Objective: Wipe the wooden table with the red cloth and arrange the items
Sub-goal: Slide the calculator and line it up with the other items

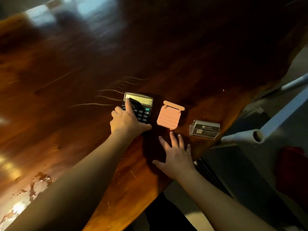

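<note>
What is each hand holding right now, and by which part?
The left hand grips the calculator by its left and near edges; the right hand holds nothing, open near the pink stand.

Office desk: calculator (139,108), business-card holder (204,129)

- The room was dim, with warm amber light falling across the near left.
- Pale blue-white glare, blurred, lay at the far upper left, like daylight from a window (90,7), though its frame could not be made out.
- A grey chair (260,135) with a tubular frame stood at the right.
- Something red (291,165) lay on the chair's dark seat; its kind was unclear.
- The floor (298,64) beyond looked pale grey.
</note>
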Motion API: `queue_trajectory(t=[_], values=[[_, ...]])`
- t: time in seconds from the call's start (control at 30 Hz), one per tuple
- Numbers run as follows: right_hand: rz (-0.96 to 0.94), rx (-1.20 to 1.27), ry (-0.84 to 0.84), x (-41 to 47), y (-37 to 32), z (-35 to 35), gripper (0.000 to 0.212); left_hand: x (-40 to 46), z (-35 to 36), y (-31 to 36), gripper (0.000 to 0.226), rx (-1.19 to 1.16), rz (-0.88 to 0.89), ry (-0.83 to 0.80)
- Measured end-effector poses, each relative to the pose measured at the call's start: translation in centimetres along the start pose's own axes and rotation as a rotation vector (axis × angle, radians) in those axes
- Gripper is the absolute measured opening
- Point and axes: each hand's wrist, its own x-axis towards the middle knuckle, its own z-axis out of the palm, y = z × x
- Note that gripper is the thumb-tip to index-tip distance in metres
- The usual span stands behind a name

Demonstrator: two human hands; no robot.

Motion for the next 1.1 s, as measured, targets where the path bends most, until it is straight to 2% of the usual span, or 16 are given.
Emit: queue_trajectory(t=[0.63, 0.9, 1.1], values=[[-0.022, 0.004, 0.046, -0.5, -0.3, 0.1, 0.089, 0.3, 1.4, -1.0, 0.137, 0.008, 0.020, 0.099], [-0.065, 0.019, 0.017, -1.3, -2.5, -1.2, 0.083, -3.0, -0.1, -6.5, 0.120, -0.054, 0.061, 0.162], [-0.126, 0.025, 0.085, -2.7, -6.1, -1.1, 0.081, -7.2, -0.7, -12.2, 0.109, -0.100, 0.023, 0.195]])
